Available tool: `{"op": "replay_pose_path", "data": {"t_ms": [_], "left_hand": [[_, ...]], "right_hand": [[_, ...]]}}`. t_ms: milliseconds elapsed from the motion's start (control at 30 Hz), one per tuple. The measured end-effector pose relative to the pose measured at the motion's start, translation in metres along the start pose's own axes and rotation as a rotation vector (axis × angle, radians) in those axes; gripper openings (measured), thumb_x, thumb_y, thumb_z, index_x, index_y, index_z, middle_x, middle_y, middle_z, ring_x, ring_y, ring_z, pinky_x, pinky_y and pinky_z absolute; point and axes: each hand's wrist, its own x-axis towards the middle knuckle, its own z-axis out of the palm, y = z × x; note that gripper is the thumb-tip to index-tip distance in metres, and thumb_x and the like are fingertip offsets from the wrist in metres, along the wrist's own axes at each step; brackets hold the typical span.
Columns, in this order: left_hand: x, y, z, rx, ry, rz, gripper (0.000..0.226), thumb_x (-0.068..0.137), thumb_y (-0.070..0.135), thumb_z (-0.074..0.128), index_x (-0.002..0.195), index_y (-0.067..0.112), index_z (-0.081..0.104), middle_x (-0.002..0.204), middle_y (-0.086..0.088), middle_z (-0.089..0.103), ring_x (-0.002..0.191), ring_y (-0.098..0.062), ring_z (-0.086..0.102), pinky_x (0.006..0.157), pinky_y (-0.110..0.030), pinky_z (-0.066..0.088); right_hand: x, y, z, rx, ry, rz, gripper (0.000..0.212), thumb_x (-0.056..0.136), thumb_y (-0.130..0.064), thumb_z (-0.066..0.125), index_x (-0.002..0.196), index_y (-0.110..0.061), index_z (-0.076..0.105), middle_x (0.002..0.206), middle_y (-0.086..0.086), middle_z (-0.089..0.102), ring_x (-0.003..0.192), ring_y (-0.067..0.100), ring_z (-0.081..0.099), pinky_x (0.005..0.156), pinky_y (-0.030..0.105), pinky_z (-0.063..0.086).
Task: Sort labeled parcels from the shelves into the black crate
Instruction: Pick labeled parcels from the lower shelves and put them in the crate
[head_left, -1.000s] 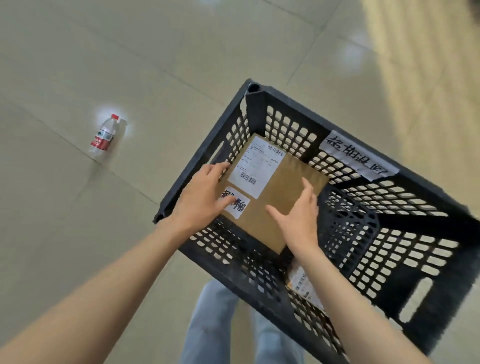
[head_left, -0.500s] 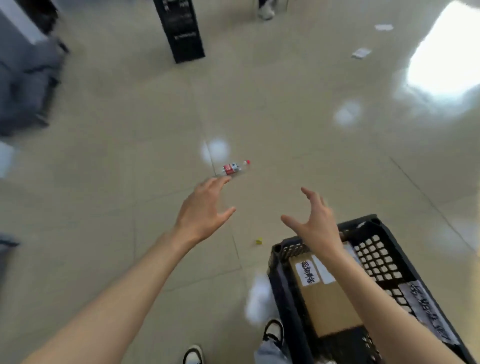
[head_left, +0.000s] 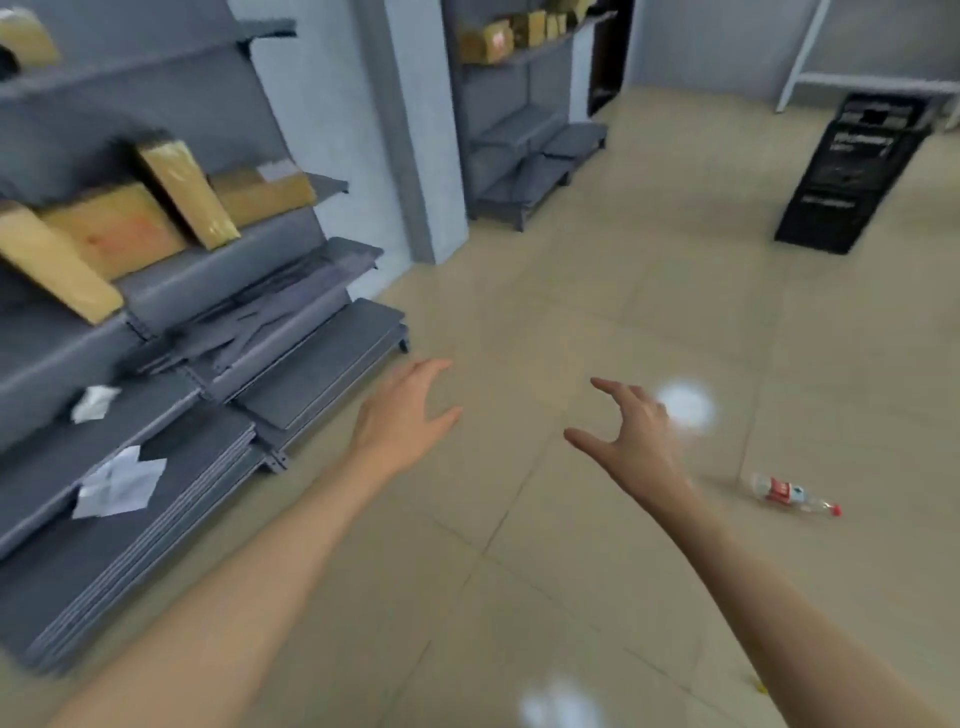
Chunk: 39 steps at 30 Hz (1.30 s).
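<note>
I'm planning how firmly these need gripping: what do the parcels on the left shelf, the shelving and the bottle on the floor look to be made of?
The parcels look like brown cardboard, some glossy as if taped or wrapped, though motion blur leaves that open. The shelving looks like grey painted metal, with thin flat boards. The bottle looks like clear plastic with a red label and cap.

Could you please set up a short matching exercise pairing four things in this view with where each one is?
Things:
1. brown parcels
2. plastic bottle
3. black crate
4. crumpled papers

Places:
A. standing on the floor, far right
B. on a low grey shelf at left
C. lying on its side on the floor, right of the right hand
D. on a middle shelf at left

Pairs: 1-D, 2-C, 3-A, 4-B
</note>
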Motion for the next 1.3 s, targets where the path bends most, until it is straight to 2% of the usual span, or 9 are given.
{"op": "replay_pose_path", "data": {"t_ms": [200,400,667,833,1067,1167,1300], "left_hand": [[-0.036,-0.174,-0.097,0.001,0.131,-0.274,0.051,0.083,0.035,0.064,0.131,0.024,0.048,0.130,0.001,0.052,0.121,-0.020,0.044,0.097,-0.037,0.039],[-0.065,-0.293,-0.168,0.014,0.234,-0.485,0.052,0.083,0.037,0.064,0.131,0.023,0.048,0.132,-0.001,0.050,0.124,-0.021,0.043,0.097,-0.038,0.040],[-0.035,-0.392,-0.199,0.007,0.318,-0.611,0.055,0.084,0.039,0.063,0.133,0.024,0.044,0.134,-0.001,0.048,0.125,-0.022,0.041,0.093,-0.038,0.040],[0.017,-0.459,-0.209,-0.010,0.368,-0.687,0.056,0.082,0.039,0.063,0.133,0.026,0.043,0.134,0.001,0.048,0.125,-0.019,0.039,0.096,-0.039,0.040],[0.100,-0.554,-0.253,-0.003,0.378,-0.829,0.060,0.083,0.038,0.064,0.136,0.024,0.038,0.134,-0.003,0.047,0.127,-0.022,0.040,0.098,-0.037,0.038],[0.120,-0.587,-0.270,-0.018,0.408,-0.891,0.061,0.083,0.038,0.064,0.137,0.024,0.038,0.133,-0.005,0.048,0.126,-0.023,0.041,0.099,-0.041,0.040],[0.133,-0.621,-0.279,-0.047,0.427,-0.956,0.062,0.083,0.037,0.064,0.138,0.024,0.037,0.135,-0.005,0.046,0.128,-0.022,0.039,0.100,-0.040,0.039]], "right_hand": [[0.043,-0.160,0.133,0.038,-0.157,-0.195,0.065,0.075,-0.036,0.073,0.133,-0.020,0.047,0.131,0.008,0.050,0.121,0.028,0.043,0.098,0.031,0.032],[0.066,-0.282,0.229,0.064,-0.291,-0.343,0.067,0.076,-0.035,0.073,0.135,-0.018,0.046,0.130,0.012,0.049,0.121,0.030,0.044,0.101,0.034,0.033],[0.124,-0.370,0.324,0.036,-0.395,-0.449,0.070,0.076,-0.036,0.073,0.137,-0.020,0.041,0.131,0.012,0.047,0.120,0.032,0.042,0.099,0.036,0.032],[0.191,-0.421,0.398,0.068,-0.487,-0.500,0.073,0.078,-0.033,0.072,0.140,-0.018,0.036,0.133,0.015,0.044,0.122,0.034,0.038,0.101,0.042,0.033],[0.299,-0.529,0.491,0.131,-0.629,-0.607,0.079,0.079,-0.034,0.072,0.143,-0.018,0.029,0.135,0.015,0.039,0.126,0.033,0.034,0.103,0.042,0.031],[0.332,-0.572,0.522,0.139,-0.641,-0.643,0.083,0.078,-0.035,0.072,0.144,-0.018,0.025,0.134,0.015,0.037,0.123,0.036,0.035,0.100,0.043,0.033],[0.358,-0.620,0.562,0.119,-0.622,-0.649,0.088,0.075,-0.035,0.074,0.144,-0.019,0.021,0.134,0.018,0.032,0.120,0.040,0.035,0.097,0.046,0.034]]}}
